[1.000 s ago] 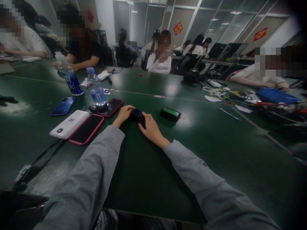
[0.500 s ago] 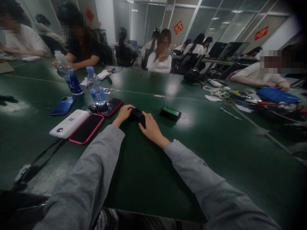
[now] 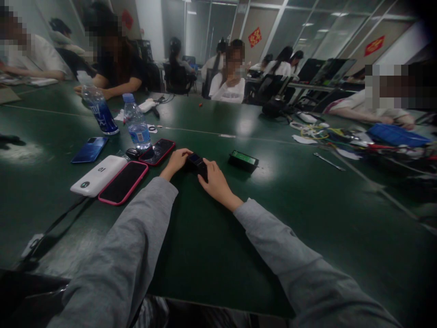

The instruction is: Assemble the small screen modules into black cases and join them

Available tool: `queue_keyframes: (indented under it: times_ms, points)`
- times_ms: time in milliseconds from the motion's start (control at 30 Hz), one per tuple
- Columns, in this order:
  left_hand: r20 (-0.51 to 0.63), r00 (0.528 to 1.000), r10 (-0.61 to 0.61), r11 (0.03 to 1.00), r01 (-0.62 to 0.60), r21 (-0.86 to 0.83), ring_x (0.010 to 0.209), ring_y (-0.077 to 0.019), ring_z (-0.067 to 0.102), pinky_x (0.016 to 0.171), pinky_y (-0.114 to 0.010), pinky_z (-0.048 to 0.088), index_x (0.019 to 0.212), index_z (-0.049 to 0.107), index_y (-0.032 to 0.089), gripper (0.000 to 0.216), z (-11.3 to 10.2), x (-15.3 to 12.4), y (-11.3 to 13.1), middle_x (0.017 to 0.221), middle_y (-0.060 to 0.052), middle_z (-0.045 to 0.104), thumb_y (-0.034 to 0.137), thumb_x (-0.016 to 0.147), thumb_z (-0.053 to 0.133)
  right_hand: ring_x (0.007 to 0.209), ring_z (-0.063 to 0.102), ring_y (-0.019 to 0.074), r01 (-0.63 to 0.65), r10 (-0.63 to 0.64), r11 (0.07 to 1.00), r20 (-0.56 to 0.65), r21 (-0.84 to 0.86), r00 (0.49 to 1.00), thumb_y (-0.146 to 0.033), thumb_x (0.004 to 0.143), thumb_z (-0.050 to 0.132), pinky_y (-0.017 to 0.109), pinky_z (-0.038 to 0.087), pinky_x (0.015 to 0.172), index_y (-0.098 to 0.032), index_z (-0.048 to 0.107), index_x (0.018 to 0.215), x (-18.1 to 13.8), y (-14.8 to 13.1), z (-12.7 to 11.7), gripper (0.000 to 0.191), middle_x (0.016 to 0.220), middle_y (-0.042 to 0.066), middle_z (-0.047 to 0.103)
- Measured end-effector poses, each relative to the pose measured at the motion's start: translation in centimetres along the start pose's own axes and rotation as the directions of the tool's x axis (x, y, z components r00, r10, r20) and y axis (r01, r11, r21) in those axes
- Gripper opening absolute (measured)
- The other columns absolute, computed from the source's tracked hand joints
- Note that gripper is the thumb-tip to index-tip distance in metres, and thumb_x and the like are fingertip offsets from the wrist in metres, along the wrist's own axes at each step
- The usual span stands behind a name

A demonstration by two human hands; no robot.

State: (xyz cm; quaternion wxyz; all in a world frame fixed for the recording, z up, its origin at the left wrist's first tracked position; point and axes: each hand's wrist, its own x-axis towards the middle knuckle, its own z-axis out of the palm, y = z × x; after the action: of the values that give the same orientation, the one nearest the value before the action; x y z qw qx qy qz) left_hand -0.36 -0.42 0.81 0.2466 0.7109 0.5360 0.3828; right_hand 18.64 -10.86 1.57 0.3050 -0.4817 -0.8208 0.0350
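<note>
Barely any shift since the earlier frame | left hand (image 3: 177, 163): fingers gripping far end of small black device (image 3: 198, 163) | right hand (image 3: 218, 183): fingers curled round its near end | device: low over green table (image 3: 211, 246), cannot tell if touching, left of green-topped black box (image 3: 243, 158)
</note>
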Motion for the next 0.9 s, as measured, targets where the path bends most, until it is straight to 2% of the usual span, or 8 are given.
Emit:
queue_keyframes:
  times_ms: [200, 400, 733, 900]
  points:
    - [0.002, 1.0, 0.013, 1.0, -0.013, -0.02, 0.096, -0.0196, 0.067, 0.093, -0.033, 0.049, 0.098, 0.074, 0.015, 0.028, 0.04, 0.03, -0.22, 0.102, -0.008, 0.075, 0.01, 0.086, 0.049, 0.106, 0.054, 0.0299, 0.001, -0.001, 1.0, -0.001, -0.01, 1.0, -0.026, 0.09, 0.054, 0.047, 0.052, 0.089, -0.008, 0.035, 0.141, -0.02, -0.06, -0.13, 0.058, 0.122, 0.019, 0.05]
    - [-0.001, 1.0, 0.001, 1.0, -0.001, -0.015, 0.096, -0.0193, 0.067, 0.094, -0.033, 0.049, 0.096, 0.074, 0.016, 0.027, 0.06, 0.04, -0.27, 0.102, -0.008, 0.075, 0.011, 0.086, 0.049, 0.106, 0.055, 0.03, -0.005, 0.005, 1.0, 0.008, 0.003, 1.0, -0.027, 0.09, 0.053, 0.049, 0.053, 0.087, -0.014, 0.033, 0.143, -0.04, 0.0, -0.13, 0.058, 0.122, 0.018, 0.05]
    - [0.004, 1.0, 0.005, 1.0, -0.005, 0.0, 0.097, -0.019, 0.067, 0.093, -0.031, 0.049, 0.097, 0.074, 0.017, 0.028, 0.15, 0.16, -0.32, 0.102, -0.007, 0.075, 0.01, 0.085, 0.05, 0.108, 0.054, 0.0308, 0.003, -0.003, 1.0, -0.007, -0.01, 1.0, -0.027, 0.09, 0.054, 0.049, 0.052, 0.089, -0.01, 0.035, 0.141, -0.03, 0.1, 0.14, 0.058, 0.122, 0.019, 0.05]
    - [-0.006, 1.0, 0.018, 1.0, -0.018, -0.004, 0.096, -0.0198, 0.067, 0.092, -0.032, 0.05, 0.097, 0.074, 0.015, 0.028, 0.21, 0.26, -0.5, 0.103, -0.009, 0.075, 0.01, 0.085, 0.05, 0.109, 0.053, 0.0303, -0.003, 0.003, 1.0, 0.0, -0.008, 1.0, -0.027, 0.09, 0.053, 0.049, 0.051, 0.09, -0.012, 0.034, 0.142, -0.03, 0.18, 0.19, 0.058, 0.122, 0.018, 0.05]
